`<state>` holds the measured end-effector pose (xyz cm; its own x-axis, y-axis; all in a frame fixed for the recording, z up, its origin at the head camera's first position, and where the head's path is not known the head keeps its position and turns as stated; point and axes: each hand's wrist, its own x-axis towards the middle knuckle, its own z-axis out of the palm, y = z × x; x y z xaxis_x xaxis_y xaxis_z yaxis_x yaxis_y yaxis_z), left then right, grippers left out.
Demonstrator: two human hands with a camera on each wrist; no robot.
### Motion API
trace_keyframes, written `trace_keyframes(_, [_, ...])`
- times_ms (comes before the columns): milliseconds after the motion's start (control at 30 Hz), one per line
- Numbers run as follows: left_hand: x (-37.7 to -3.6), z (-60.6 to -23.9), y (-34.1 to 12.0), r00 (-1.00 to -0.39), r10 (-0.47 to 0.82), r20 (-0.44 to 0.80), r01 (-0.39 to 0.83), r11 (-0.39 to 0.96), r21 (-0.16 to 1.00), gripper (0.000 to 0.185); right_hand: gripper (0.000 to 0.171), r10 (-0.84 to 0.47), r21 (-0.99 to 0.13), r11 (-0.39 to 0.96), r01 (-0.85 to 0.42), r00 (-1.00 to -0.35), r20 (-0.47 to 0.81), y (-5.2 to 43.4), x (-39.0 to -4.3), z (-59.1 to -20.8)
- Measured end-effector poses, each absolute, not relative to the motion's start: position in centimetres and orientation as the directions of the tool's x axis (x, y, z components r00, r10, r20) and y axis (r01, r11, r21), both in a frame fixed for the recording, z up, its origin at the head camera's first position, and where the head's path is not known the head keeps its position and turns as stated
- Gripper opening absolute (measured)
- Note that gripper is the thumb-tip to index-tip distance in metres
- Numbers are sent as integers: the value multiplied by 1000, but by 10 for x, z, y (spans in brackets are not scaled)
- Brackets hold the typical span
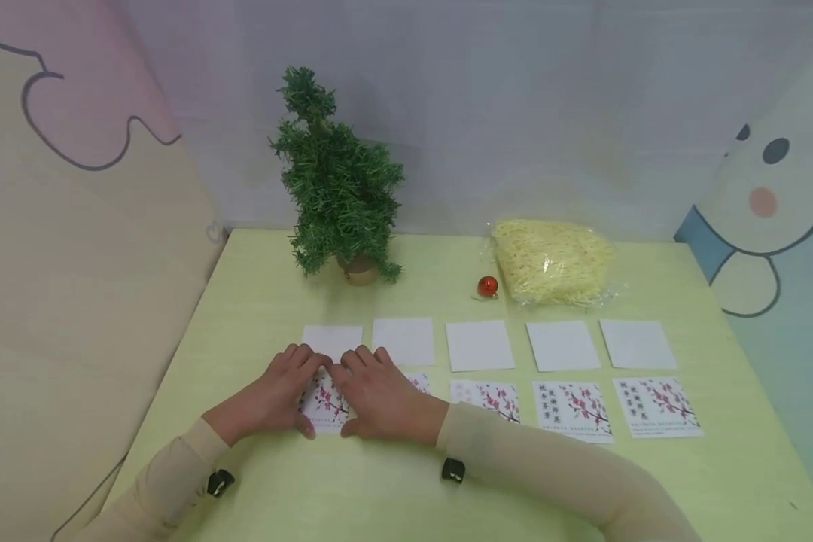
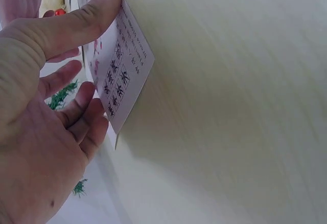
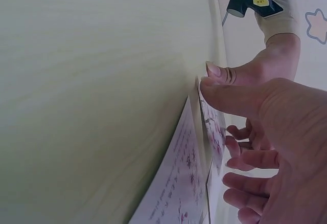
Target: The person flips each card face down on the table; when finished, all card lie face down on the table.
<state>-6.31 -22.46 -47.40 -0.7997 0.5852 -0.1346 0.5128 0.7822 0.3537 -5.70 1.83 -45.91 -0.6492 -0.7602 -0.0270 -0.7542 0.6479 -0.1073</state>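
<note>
A blossom card (image 1: 325, 406) on the table (image 1: 257, 301) is pinched at its edges by left hand (image 1: 281, 391) and right hand (image 1: 379, 395).

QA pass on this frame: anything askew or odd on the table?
Mostly tidy. Only the leftmost flower card stands out: both hands hold it, and the wrist views show one edge lifted off the table.

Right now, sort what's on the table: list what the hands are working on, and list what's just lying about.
In hand:
left hand
right hand
blossom card under both hands

Lying about:
other blossom cards
row of blank white cards
small green tree
red bauble
bag of yellow shreds
</note>
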Motion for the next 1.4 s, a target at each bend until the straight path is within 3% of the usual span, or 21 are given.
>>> trace_keyframes(300, [-55, -471, -229, -822, 557, -114, 474, 782, 405, 97, 110, -766, -170, 636, -753, -643, -18, 12, -55, -463])
trace_keyframes(667, [-38, -460, -223, -811, 583, -48, 480, 709, 516, 90, 88, -793, -222, 574, -788, -603, 90, 19, -54, -445])
trace_keyframes(800, [-34, -456, -221, -804, 593, -28, 450, 640, 623, 92, 81, -779, -309, 562, -767, -617, 115, 24, -54, -439])
trace_keyframes(967, [-30, -452, -224, -799, 600, 34, 406, 497, 767, 112, 81, -740, -508, 527, -681, -661, 119, 27, -54, -438])
trace_keyframes(1033, [-29, -452, -226, -807, 590, 34, 380, 474, 794, 115, 78, -740, -539, 522, -661, -665, 98, 27, -54, -438])
trace_keyframes(1200, [-24, -455, -232, -846, 534, 5, 327, 510, 796, 108, 72, -783, -494, 534, -686, -622, 19, 24, -53, -446])
trace_keyframes(1400, [-18, -462, -237, -880, 474, -18, 294, 575, 764, 105, 60, -821, -336, 531, -778, -571, 24, 18, -48, -458])
